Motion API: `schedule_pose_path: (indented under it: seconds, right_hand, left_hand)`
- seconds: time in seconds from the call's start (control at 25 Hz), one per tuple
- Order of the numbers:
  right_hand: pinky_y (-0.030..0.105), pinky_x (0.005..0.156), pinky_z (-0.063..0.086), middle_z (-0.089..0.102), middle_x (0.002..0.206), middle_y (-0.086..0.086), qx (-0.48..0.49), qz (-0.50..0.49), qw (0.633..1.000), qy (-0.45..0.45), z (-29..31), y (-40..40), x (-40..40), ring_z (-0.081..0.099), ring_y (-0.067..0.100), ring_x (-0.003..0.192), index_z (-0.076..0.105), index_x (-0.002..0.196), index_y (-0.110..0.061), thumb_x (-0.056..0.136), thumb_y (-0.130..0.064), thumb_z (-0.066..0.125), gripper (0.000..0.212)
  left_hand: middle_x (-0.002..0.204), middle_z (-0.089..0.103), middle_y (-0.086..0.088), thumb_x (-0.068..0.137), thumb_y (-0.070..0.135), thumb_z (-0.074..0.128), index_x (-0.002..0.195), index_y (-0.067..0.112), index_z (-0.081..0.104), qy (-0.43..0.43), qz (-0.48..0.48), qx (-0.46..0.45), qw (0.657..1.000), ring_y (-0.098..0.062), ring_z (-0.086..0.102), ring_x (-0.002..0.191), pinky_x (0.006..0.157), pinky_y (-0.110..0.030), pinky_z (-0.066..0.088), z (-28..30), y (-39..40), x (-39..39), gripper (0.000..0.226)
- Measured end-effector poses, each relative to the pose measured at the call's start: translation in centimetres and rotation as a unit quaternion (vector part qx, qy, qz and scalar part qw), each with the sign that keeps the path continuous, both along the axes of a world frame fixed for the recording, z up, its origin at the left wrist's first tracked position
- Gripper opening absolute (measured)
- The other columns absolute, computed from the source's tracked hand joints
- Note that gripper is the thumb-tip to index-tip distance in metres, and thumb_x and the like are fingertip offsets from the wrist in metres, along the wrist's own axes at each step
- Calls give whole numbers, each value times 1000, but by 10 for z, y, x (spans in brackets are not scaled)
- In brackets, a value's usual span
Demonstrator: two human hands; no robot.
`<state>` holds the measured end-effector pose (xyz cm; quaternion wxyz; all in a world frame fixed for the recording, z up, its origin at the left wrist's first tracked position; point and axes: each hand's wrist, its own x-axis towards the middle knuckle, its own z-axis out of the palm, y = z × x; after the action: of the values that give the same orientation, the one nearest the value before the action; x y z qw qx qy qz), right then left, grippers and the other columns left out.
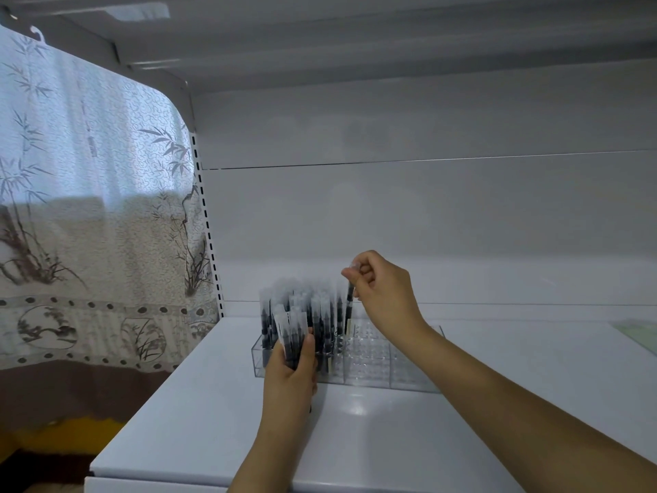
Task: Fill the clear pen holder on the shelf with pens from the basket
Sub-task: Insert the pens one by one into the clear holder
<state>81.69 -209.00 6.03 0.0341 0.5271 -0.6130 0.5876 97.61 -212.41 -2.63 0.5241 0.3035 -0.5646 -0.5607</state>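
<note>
The clear pen holder [398, 368] stands on the white shelf [220, 414]. Its left part is packed with upright black pens with frosted caps [302, 304]; its right compartments show only bare holes. My left hand [291, 378] grips a bundle of the same pens [291, 332] in front of the holder's left end. My right hand [380, 293] pinches a single pen [349, 304] by its cap, holding it upright over the holder's middle, its lower end down among the holes. The basket is not in view.
A patterned bamboo-print curtain [89, 225] hangs to the left of the shelf's slotted upright [206, 222]. The shelf's white back wall rises behind the holder. A pale green sheet [636, 332] lies at the far right. Another shelf sits overhead.
</note>
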Motion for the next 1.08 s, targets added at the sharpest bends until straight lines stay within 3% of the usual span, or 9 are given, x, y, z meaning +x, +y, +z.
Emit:
schedule_pose_path:
  seconds: [0.4, 0.6, 0.72, 0.88, 0.96, 1.08]
  right_hand:
    - [33, 72, 57, 67, 75, 0, 26, -6, 1000, 9, 5, -7, -2, 66, 17, 66, 62, 90, -12, 94, -25, 67, 14]
    - [36, 76, 59, 68, 77, -1, 118, 18, 993, 27, -15, -9, 1, 69, 14, 68, 62, 89, -14, 94, -28, 67, 15]
    - [41, 78, 58, 68, 78, 2, 164, 19, 985, 52, -21, -15, 6, 69, 15, 69, 63, 90, -12, 95, -32, 66, 20]
    - [29, 72, 52, 59, 85, -5, 83, -71, 991, 72, -13, 4, 13, 57, 8, 76, 59, 104, -18, 94, -50, 58, 34]
    - [20, 66, 46, 54, 82, -8, 53, -43, 993, 98, -15, 20, 25, 52, 5, 73, 59, 97, -22, 93, -51, 59, 29]
    - [13, 65, 42, 55, 78, -10, 114, 11, 985, 128, -27, 24, 39, 52, 2, 69, 63, 79, -22, 91, -41, 67, 23]
  left_hand:
    - [59, 47, -2, 102, 23, 52, 90, 18, 53, -21, -5, -22, 1000, -13, 36, 48, 43, -26, 31, 1, 3, 1, 13]
    - [57, 55, -6, 101, 21, 54, 92, -5, 55, -10, -14, -23, 1000, -11, 43, 42, 41, -19, 37, 6, 9, 0, 28]
    - [64, 64, -10, 100, 17, 56, 99, -6, 60, 28, -39, 5, 999, -14, 57, 47, 46, -23, 48, 9, 12, -1, 23]
    - [71, 72, -13, 98, 16, 58, 101, 0, 63, 63, -53, 35, 996, -20, 65, 55, 56, -32, 56, 10, 12, -2, 18]
    - [75, 74, -14, 97, 18, 60, 103, 2, 65, 60, -58, 18, 996, -23, 69, 62, 62, -37, 59, 9, 11, -1, 18]
    - [83, 77, -16, 99, 16, 58, 107, 4, 68, 27, -67, -8, 997, -26, 74, 74, 65, -32, 61, 5, 11, -1, 18]
